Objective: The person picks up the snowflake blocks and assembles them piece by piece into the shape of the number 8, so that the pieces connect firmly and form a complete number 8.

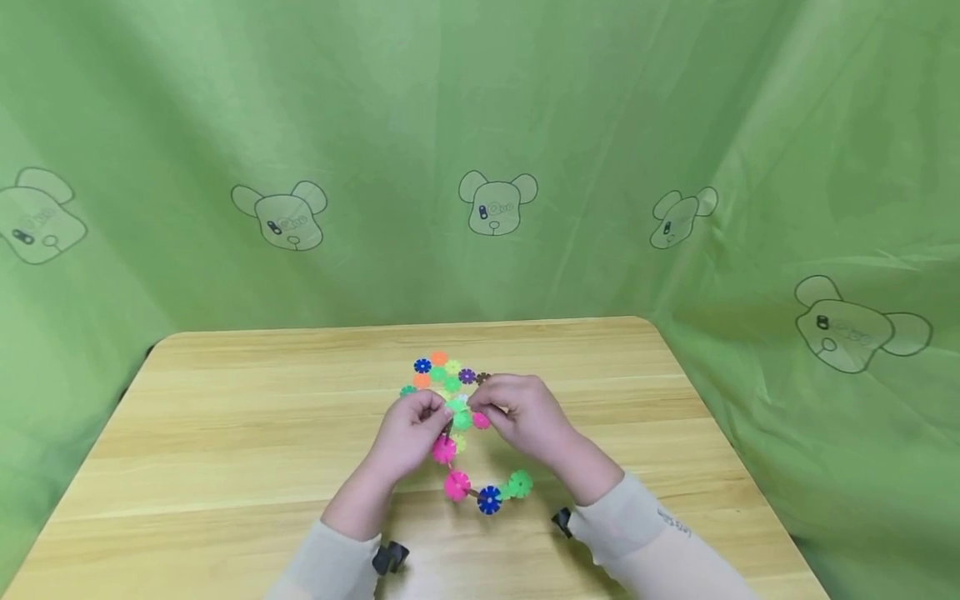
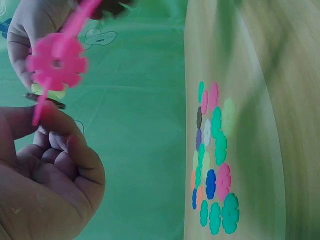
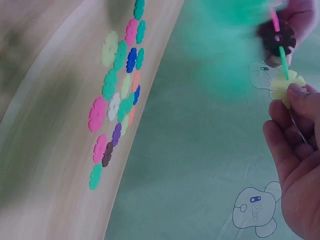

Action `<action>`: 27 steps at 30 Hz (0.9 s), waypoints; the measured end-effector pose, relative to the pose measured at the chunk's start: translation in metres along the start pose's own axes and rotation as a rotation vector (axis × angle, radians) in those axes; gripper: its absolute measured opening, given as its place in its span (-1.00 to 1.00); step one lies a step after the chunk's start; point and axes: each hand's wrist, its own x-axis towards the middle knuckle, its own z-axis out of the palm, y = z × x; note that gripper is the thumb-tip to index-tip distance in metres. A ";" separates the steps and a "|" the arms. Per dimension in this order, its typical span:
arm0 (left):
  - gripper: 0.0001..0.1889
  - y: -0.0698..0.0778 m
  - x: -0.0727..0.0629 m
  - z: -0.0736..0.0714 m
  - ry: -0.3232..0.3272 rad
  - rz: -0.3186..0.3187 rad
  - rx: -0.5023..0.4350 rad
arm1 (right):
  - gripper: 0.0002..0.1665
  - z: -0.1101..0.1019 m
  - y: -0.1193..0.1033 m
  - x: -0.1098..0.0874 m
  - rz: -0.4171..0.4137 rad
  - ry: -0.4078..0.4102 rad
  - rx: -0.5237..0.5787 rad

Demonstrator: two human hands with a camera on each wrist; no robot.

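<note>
My left hand (image 1: 408,433) and right hand (image 1: 525,414) meet over the table, holding a chain of slotted, flower-shaped plastic discs between them. In the right wrist view, my right thumb and fingers pinch a yellow disc (image 3: 286,84). A green disc (image 3: 283,61) links it to a dark brown disc (image 3: 280,37) by my left fingers. My left thumb and forefinger pinch a pink disc (image 2: 41,105), seen edge-on. The rest of the chain hangs below my left hand, with pink discs (image 1: 457,485), a blue disc (image 1: 489,500) and a green disc (image 1: 520,483) at its end.
Several loose discs in mixed colours, among them an orange disc (image 1: 438,358) and a purple disc (image 1: 467,377), lie on the wooden table (image 1: 225,467) beyond my hands. A green curtain (image 1: 390,125) with bear-head outlines surrounds the table's back and sides.
</note>
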 end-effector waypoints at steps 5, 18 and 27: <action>-0.84 -0.001 0.002 -0.003 -0.010 -0.007 0.021 | -0.81 -0.001 0.008 -0.002 0.168 0.000 0.118; -0.74 0.000 -0.001 -0.013 0.021 -0.056 -0.232 | -0.75 0.036 0.070 -0.021 0.763 -0.407 -0.092; -0.80 -0.002 -0.001 -0.013 0.037 -0.020 -0.230 | -0.74 0.052 0.071 -0.022 0.756 -0.528 -0.280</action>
